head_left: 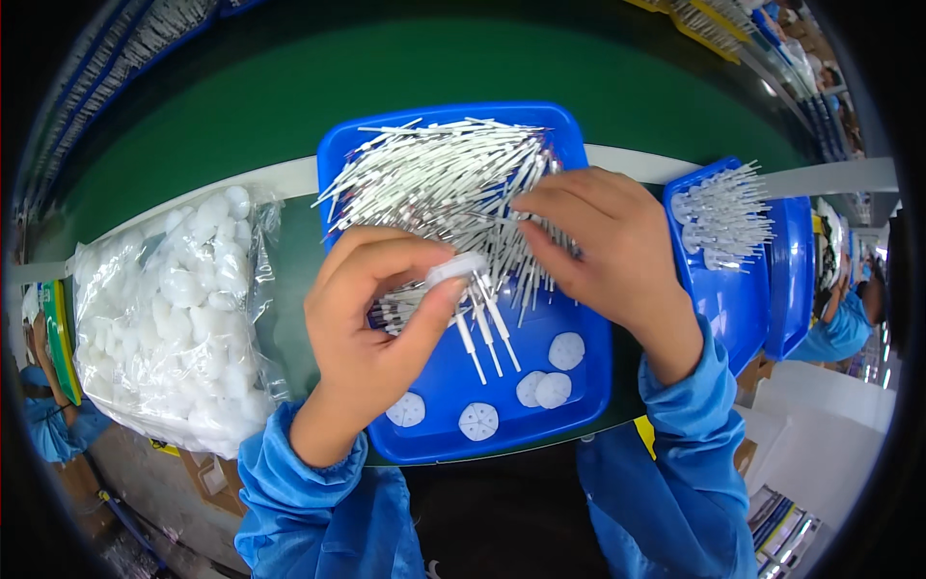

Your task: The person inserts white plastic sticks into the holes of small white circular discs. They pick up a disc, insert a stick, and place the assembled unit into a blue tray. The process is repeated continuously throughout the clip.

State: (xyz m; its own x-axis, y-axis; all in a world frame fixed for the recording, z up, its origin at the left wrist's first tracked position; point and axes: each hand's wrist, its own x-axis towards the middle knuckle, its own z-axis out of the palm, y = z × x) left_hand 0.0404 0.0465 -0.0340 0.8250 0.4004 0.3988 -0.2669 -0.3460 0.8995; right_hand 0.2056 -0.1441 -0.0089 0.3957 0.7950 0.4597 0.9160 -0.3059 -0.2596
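My left hand is closed around a small white round disc, pinched at its rim between thumb and fingers. Three thin white rods stick out of the disc and slant down over a blue tray. To its right, my right hand is above the heap, thumb and fingertips drawn together on what looks like one thin rod. A large pile of such white rods fills the back of the tray. Several loose white discs with small holes lie in its front part.
A clear plastic bag full of white discs lies at the left. At the right, another blue tray holds discs fitted with rods. Beyond my tray runs a green surface. Other people in blue sleeves are at both sides.
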